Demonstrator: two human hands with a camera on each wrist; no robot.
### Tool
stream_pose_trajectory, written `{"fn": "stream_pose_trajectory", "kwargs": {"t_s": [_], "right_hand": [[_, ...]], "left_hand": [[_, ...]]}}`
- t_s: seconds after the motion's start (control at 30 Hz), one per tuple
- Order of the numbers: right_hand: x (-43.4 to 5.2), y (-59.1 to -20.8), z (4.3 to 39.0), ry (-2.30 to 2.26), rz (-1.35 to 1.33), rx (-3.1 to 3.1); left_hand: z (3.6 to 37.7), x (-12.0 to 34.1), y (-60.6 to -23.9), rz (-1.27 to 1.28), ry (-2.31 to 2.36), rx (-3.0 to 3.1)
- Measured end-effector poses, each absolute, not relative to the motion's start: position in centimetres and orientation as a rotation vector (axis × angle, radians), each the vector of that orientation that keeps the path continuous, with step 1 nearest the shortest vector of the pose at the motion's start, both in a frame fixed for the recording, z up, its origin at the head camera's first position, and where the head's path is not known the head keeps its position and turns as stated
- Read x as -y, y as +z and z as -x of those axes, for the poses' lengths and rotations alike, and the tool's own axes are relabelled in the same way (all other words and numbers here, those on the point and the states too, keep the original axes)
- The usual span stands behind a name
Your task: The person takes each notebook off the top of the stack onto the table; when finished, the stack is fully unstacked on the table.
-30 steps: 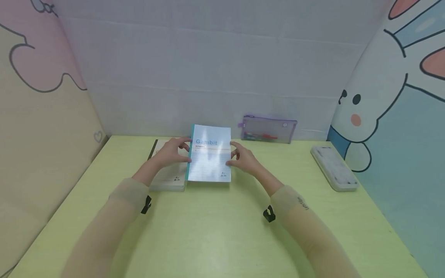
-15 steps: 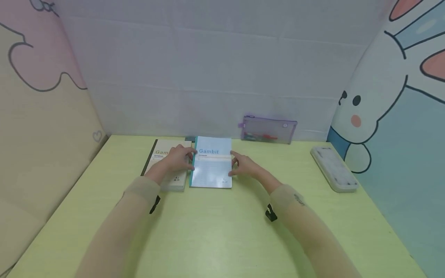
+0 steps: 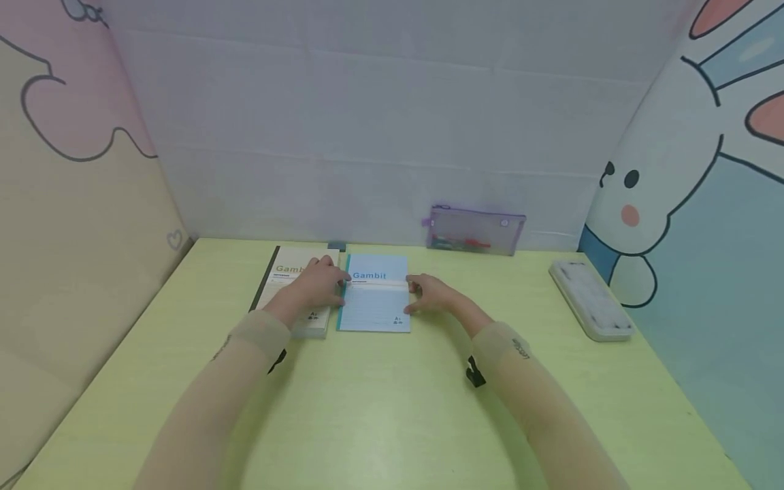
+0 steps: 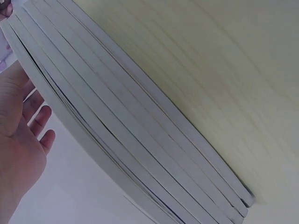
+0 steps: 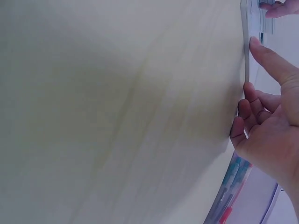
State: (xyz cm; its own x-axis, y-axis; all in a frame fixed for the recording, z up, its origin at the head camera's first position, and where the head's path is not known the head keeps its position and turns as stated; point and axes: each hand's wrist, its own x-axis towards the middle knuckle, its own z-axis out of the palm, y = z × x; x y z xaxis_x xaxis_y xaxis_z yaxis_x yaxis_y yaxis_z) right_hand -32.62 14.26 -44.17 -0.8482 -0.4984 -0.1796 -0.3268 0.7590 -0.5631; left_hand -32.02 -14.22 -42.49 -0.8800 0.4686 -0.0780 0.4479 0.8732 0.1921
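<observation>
A light blue "Gambit" notebook [image 3: 375, 299] with a teal spine lies flat on the table. My left hand [image 3: 311, 282] holds its left edge with thumb and forefinger, reaching across a stack of cream notebooks [image 3: 290, 260] with a dark spine. Several page blocks of that stack [image 4: 121, 112] show in the left wrist view, beside the other, loosely bent fingers. At the blue notebook's right edge, my right hand [image 3: 433, 294] grips with thumb and forefinger. In the right wrist view the thumb touches the notebook's edge [image 5: 247, 56] and the remaining fingers curl near the tabletop.
A purple mesh pencil case [image 3: 474, 231] with pens leans on the back wall. To the right lies a whitish, marbled oblong case [image 3: 591, 299]. A small dark blue-grey thing [image 3: 337, 246] shows behind the notebooks. Walls [image 3: 392, 122] bound the table's back and sides.
The blue notebook has come down from a raised, tilted position and now lies flat beside the cream stack, slightly farther right. Both hands went down with it, the left also shifting right.
</observation>
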Motion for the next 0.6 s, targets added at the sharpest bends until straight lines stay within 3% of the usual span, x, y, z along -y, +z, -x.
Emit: {"fn": "stream_pose_trajectory", "kwargs": {"t_s": [0.6], "right_hand": [[-13.0, -41.2, 31.3, -0.766, 0.733, -2.709]], "left_hand": [[30.4, 17.4, -39.4, -0.7, 0.429, -3.02]]}}
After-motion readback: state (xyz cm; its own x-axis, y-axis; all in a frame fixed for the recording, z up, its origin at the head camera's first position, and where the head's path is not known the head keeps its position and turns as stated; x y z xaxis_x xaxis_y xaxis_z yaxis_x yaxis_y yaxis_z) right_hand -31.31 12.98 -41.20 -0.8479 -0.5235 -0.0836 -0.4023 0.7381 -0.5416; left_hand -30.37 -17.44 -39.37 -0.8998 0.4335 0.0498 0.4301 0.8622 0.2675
